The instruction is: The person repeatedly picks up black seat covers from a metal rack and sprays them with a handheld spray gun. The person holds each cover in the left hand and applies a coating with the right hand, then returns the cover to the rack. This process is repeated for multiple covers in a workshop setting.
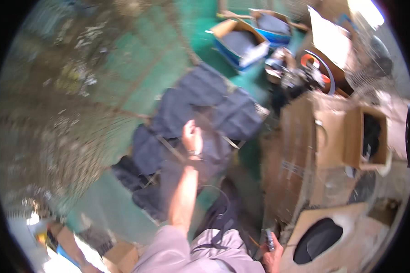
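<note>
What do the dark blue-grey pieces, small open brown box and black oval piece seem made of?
Dark blue-grey pieces: probably matte fabric, from soft, folded-looking surfaces, though blurred.
Small open brown box: likely matte cardboard; plain tan panels.
Black oval piece: dull, evenly dark; fabric or rubber, unclear.

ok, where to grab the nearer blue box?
The blue box is probably best gripped by its near-left wall, coming from the person's side: its top is open, that wall is exposed, and a second box crowds its far right side.
</note>
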Motion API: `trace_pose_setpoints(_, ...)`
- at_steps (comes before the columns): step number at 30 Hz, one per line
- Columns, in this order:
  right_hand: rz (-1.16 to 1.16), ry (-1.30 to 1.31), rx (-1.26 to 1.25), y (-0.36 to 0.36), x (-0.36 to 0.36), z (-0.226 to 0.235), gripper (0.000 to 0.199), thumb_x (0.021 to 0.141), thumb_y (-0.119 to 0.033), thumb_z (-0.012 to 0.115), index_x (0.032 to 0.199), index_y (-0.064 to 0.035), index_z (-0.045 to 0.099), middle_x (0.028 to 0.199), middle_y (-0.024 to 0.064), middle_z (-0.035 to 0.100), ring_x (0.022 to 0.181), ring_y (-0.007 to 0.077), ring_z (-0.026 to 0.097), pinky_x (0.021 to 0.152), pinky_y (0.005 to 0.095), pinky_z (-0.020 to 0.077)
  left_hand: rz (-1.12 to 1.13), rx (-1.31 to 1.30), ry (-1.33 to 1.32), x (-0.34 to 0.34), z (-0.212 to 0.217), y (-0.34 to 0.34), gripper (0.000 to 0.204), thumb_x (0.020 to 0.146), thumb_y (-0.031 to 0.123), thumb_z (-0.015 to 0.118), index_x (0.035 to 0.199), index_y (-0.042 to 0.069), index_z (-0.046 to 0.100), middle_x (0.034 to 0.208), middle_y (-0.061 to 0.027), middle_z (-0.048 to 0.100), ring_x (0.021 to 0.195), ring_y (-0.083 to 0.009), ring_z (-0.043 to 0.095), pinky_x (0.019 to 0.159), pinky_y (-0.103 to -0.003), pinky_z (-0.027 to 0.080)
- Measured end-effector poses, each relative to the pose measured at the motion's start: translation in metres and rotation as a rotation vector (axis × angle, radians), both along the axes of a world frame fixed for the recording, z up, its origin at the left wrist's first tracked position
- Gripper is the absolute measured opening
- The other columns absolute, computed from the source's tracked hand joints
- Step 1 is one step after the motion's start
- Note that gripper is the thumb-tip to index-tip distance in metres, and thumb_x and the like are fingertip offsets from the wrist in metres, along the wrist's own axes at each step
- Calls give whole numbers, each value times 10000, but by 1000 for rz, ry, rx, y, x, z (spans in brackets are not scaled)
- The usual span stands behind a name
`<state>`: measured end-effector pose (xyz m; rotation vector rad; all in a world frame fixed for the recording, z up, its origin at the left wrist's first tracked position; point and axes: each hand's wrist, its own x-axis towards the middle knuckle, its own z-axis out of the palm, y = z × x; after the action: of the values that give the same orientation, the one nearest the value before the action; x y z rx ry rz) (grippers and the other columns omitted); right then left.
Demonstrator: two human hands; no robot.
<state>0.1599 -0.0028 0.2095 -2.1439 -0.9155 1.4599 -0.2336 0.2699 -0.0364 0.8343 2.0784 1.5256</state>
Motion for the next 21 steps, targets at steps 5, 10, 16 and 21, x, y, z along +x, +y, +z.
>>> trace_pose_setpoints(5, 351, -14, 131, -20, 17, 24, 387, 971, -80, 505, 1344, -42, 601, 1262, 175, 662, 1174, 287, 604, 990, 354, 448, 73, 232, 516, -53, 184, -29, 310, 867, 143, 629, 1156, 34, 649, 1223, -144, 618, 1161, -322, 577, 1028, -432, 440)
trace_pose_setpoints(10, 449, -125, 178, -53, 40, 18, 424, 964, -21, 449, 1352, -89, 605, 1275, 203, 647, 1187, 315, 602, 977, 364, 447, 242, 287, 987, -109, 295, -51, 229, 841, 102, 621, 1064, 82, 668, 1233, -117, 601, 1175, -347, 532, 1028, -466, 408)
trace_pose_setpoints(16, 347, 43, 193, -77, 53, 23, 495, 912, 28, 432, 1374, -75, 578, 1313, 238, 608, 1263, 360, 541, 1042, 375, 403, 322, -101, 1245, -147, 288, -65, 244, 717, 42, 673, 941, 107, 602, 1247, -111, 525, 1197, -335, 486, 932, -488, 426)
trace_pose_setpoints(21, 296, -141, 215, -108, 56, 21, 472, 782, -14, 593, 1253, -36, 627, 922, 153, 641, 828, 230, 611, 752, 359, 496, 176, -22, 1083, -44, 241, -93, 272, 706, 34, 684, 942, 110, 572, 1232, -147, 509, 1141, -383, 489, 931, -495, 424)
